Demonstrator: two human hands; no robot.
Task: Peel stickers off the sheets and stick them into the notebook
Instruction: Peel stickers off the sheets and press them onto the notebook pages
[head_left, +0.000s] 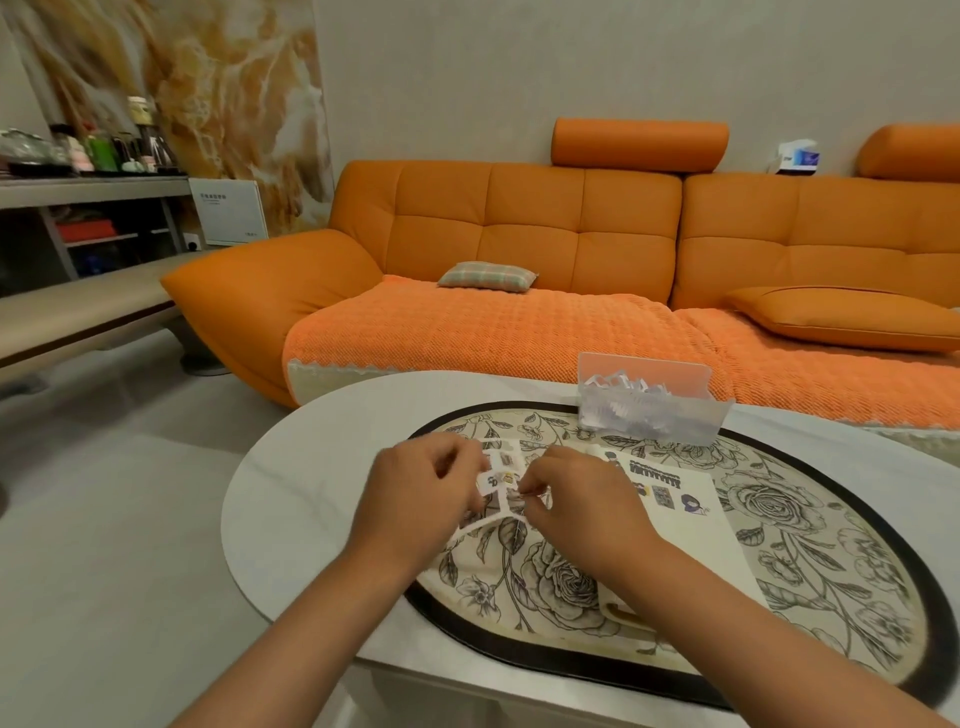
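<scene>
The sticker sheet (500, 470) is held up just above the mat, between the two hands at the centre of the view. It is mostly a white leftover lattice with open gaps; a few small printed stickers (493, 479) still sit on it. The left hand (421, 488), at 9 o'clock of the sheet, has its fingers curled round the sheet's edge and grips it. The right hand (576, 501), at 3 o'clock, pinches a bit of the sheet between thumb and forefinger; whether that bit is a sticker or backing cannot be told.

The notebook (691, 525) lies open on the mat at 3 o'clock of the hands, a cream page with a dark row of stickers near its far edge and several small figures below it. The right forearm crosses its near left part and hides it.

The mat (779, 551) is oval, with black-and-white roses and a dark border, on a white oval table (291, 493). At 1 o'clock of the hands a clear box (675, 422) holds white scraps. Beyond the table stands an orange sofa (571, 223) with a plaid cushion (488, 275) at 12 o'clock and an orange pillow (841, 317) at 2 o'clock. At 10 o'clock a shelf (93, 189) carries bottles, with a white carton (228, 210) beside it.

Print on the carton and the notebook's dark row is too blurred to read.
</scene>
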